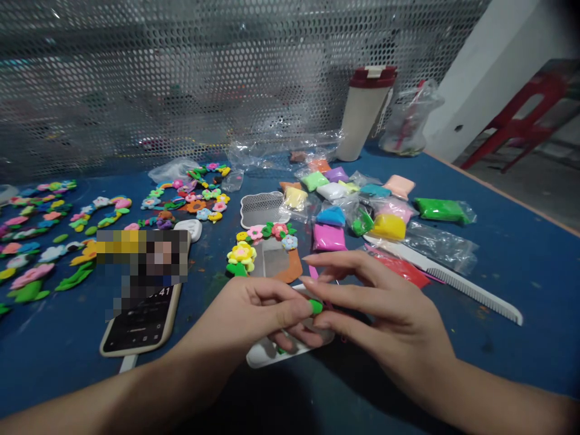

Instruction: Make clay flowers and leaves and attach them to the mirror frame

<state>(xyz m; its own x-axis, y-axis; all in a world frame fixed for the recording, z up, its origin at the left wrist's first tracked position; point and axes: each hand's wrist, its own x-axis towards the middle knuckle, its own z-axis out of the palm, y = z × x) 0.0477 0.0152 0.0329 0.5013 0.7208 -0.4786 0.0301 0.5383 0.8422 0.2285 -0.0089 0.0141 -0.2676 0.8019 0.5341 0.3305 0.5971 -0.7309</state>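
Between thumb and fingers, my left hand (267, 311) pinches a small bright green piece of clay (316, 306). My right hand (378, 299) is beside it, fingers apart and slightly curved, its thumb tip close to the green piece; whether they touch is unclear. Beneath both hands lies a white tray-like object (263, 355), mostly covered by them. Just beyond, a mirror (273, 257) has a frame decorated with clay flowers and a brown part (292, 267). A plain white wavy frame (264, 209) lies behind it.
Colored clay packets (329, 237) lie beyond my right hand, with a white comb (473, 289) to the right. A phone (140, 320) with a cable is at the left, near several flower-decorated pieces (102, 212). A tumbler (364, 115) stands by the perforated metal panel (181, 78).
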